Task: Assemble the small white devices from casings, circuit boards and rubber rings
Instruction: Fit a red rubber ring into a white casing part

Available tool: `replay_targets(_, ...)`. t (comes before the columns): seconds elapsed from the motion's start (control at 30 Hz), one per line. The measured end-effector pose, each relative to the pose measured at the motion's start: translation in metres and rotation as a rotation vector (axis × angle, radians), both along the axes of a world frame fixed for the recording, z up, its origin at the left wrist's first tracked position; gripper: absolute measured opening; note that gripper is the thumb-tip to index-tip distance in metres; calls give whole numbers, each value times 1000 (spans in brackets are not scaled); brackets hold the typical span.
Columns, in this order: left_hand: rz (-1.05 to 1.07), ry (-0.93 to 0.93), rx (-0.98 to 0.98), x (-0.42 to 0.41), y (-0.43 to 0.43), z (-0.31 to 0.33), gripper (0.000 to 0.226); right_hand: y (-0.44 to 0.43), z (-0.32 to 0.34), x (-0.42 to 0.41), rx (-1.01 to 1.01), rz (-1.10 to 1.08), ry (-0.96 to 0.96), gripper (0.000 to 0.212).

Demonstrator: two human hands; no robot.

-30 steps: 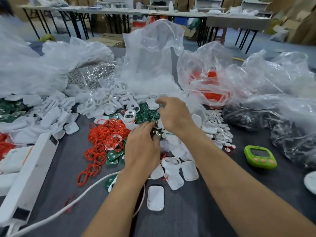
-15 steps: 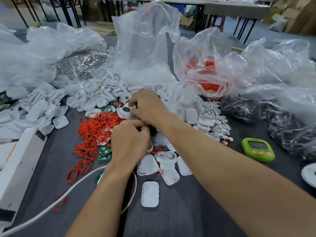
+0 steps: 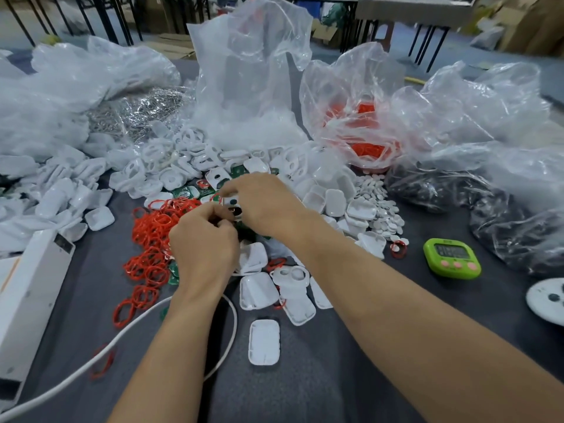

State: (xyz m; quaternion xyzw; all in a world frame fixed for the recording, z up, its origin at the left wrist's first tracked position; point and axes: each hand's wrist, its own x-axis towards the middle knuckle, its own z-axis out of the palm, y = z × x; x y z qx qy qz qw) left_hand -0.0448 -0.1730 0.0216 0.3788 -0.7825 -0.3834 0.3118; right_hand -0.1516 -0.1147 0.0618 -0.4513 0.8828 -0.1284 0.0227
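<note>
My right hand (image 3: 268,206) pinches a small white casing (image 3: 231,202) with a dark round hole, a red ring at its edge. My left hand (image 3: 204,245) is closed just below and left of it, fingertips meeting the right hand's at a small part that I cannot make out. Under both hands lie green circuit boards (image 3: 183,193). A heap of red rubber rings (image 3: 152,236) spreads to the left. White casings (image 3: 195,160) are piled behind, and loose white casing halves (image 3: 264,341) lie near my forearms.
A green timer (image 3: 451,258) sits at right. Plastic bags hold red rings (image 3: 363,126), dark parts (image 3: 457,190) and metal parts (image 3: 134,114). A white box-shaped device (image 3: 27,294) and its white cable (image 3: 91,364) lie at left. Small white buttons (image 3: 378,196) are heaped right of the casings.
My right hand has drawn back from the casing pile with a white casing in its fingers. My left hand has risen to meet it.
</note>
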Motion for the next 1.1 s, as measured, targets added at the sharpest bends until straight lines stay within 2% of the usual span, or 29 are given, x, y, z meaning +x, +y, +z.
replay_targets(0.1,-8,-16,-9,-2,1,-1,30,13,-6,1,-46,-84,22,34)
replay_targets(0.17,-3,-19,-12,-4,1,-1,27,25,-12,4,-161,-126,-47,33)
replay_targets(0.27,-58,-31,-55,-5,4,-1,20,39,-19,13,-312,-191,-116,47)
replay_targets(0.37,-204,-54,-189,-3,6,-4,35,48,-22,22,-375,-236,-187,68)
replay_targets(0.43,-305,-7,-226,-1,8,-3,48,54,-26,27,-400,-235,-237,60)
replay_targets(0.5,-405,34,-230,0,11,-1,52,62,-32,32,-390,-282,-160,47)
replay_targets(0.57,-452,56,-202,2,15,1,53,73,-35,35,-402,-347,-41,45)
replay_targets(0.63,-427,78,-218,2,19,2,48,83,-31,37,-440,-409,15,47)
replay_targets(0.73,-318,93,-296,3,29,4,30,97,-22,34,-587,-488,-110,42)
replay_targets(0.8,-365,130,-173,1,36,6,29,104,-16,35,-730,-493,-246,36)
replay_targets(0.93,-722,389,607,-6,50,12,33,100,-11,44,-932,-422,-679,27)
replay_targets(1.0,-696,457,863,-9,48,14,32,97,-11,45,-892,-408,-738,29)
replay_targets(1.1,-563,523,1007,-11,38,17,31,98,-10,42,-995,-387,-915,23)
